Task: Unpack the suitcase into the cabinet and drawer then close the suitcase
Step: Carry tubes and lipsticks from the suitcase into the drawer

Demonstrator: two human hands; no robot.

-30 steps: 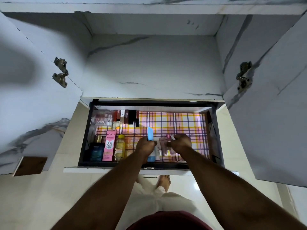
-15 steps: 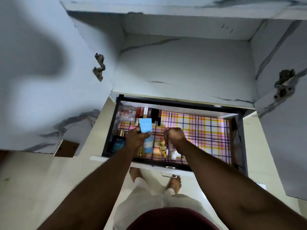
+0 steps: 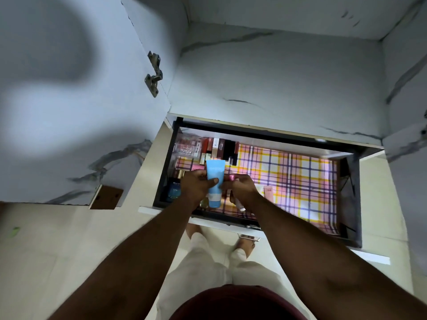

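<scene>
The drawer (image 3: 351, 199) stands pulled out below the cabinet, lined with plaid paper. My left hand (image 3: 196, 185) grips a light blue tube (image 3: 215, 176), cap end down, over the drawer's left part. My right hand (image 3: 242, 188) is right beside it, its fingers curled round several small cosmetic items, one with a pink end (image 3: 231, 177). Small boxes (image 3: 219, 146) stand in a row at the drawer's back left. A dark blue bottle (image 3: 173, 185) sits at the front left, partly hidden by my left hand. The suitcase is out of view.
The cabinet (image 3: 277, 77) above the drawer has its left door (image 3: 69, 100) swung open and its right door (image 3: 411, 158) open at the frame edge. A small pale box (image 3: 268, 192) lies in the drawer. My feet stand on the tiled floor (image 3: 57, 250) below.
The view has swung right to left, so the drawer sits further right in frame. My left hand has shifted the blue tube towards my right hand; the two hands now almost touch.
</scene>
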